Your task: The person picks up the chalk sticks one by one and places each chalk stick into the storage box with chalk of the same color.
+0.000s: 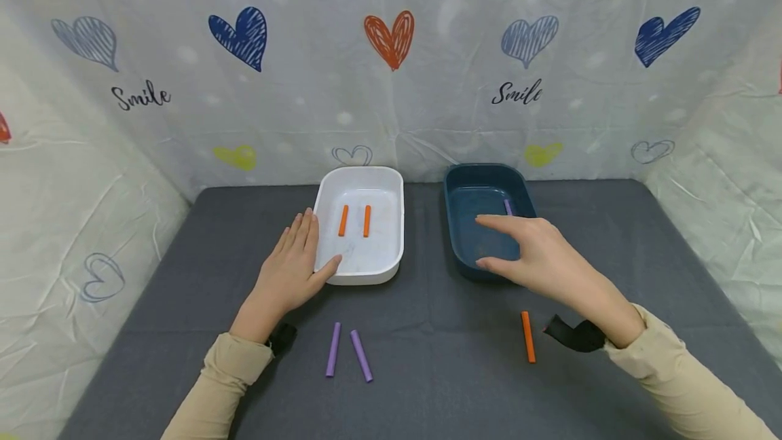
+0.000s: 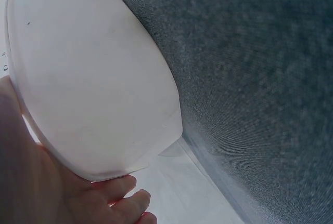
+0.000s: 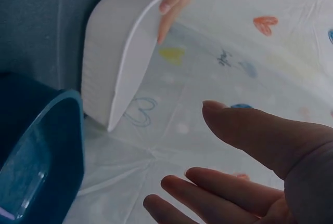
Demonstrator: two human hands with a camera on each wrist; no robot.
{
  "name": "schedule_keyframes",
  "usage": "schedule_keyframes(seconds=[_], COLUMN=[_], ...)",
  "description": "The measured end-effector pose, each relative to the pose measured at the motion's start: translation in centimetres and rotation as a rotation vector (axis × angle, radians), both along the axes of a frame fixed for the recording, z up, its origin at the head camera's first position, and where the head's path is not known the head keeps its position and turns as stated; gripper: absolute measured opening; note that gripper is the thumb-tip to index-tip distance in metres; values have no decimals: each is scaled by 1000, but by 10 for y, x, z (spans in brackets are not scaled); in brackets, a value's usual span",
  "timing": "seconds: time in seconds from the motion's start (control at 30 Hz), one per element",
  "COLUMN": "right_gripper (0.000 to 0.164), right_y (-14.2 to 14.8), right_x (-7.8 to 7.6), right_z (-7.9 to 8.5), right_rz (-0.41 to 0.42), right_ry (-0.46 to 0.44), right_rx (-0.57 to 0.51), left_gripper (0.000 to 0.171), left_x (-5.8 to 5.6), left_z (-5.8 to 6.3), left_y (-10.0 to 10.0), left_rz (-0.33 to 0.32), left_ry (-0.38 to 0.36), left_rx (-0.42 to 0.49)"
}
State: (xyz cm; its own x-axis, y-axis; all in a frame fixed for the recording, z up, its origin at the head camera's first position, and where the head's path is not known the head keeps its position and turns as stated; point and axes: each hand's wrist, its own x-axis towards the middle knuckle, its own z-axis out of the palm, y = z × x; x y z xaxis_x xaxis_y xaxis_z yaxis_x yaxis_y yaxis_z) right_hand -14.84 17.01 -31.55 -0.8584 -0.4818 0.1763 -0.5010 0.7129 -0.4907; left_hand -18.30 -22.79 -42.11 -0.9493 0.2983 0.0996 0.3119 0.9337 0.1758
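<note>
My left hand (image 1: pixel 290 270) rests at the left rim of a white tray (image 1: pixel 360 279), fingers straight, thumb at its front corner. Inside that tray lie two orange sticks, one left (image 1: pixel 343 221) and one right (image 1: pixel 366 221). Over the dark blue tray (image 1: pixel 455 240) is my right hand (image 1: pixel 544 257), thumb and fingers spread apart with nothing between them. A purple stick (image 1: pixel 508 207) in the blue tray is partly hidden behind this hand. The right wrist view shows the same hand (image 3: pixel 244 177) from below, its fingers apart from the blue tray's wall (image 3: pixel 67 146).
Two purple sticks, a left one (image 1: pixel 332 350) and a right one (image 1: pixel 361 356), lie on the grey cloth in front of the white tray. An orange stick (image 1: pixel 528 337) lies in front of the blue tray. Behind both trays hangs a curtain (image 1: pixel 452 107) printed with hearts.
</note>
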Motion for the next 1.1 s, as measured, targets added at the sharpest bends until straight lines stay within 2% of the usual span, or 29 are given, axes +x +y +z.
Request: schedule_keyframes(seconds=[0.47, 0.6, 0.83, 1.1], right_gripper=[61, 60, 60, 73], right_y=[31, 38, 48, 57], right_x=[29, 38, 47, 49], right_z=[-21, -29, -49, -70], right_rz=[-91, -117, -107, -92], right_ry=[10, -27, -90, -189], right_rx=[20, 8, -8, 3], left_gripper=[90, 90, 90, 90], left_x=[1, 1, 2, 2], left_z=[1, 2, 2, 3], left_y=[1, 1, 1, 0], left_rz=[-2, -2, -5, -3], left_ry=[6, 6, 3, 2], left_rx=[-9, -9, -13, -9])
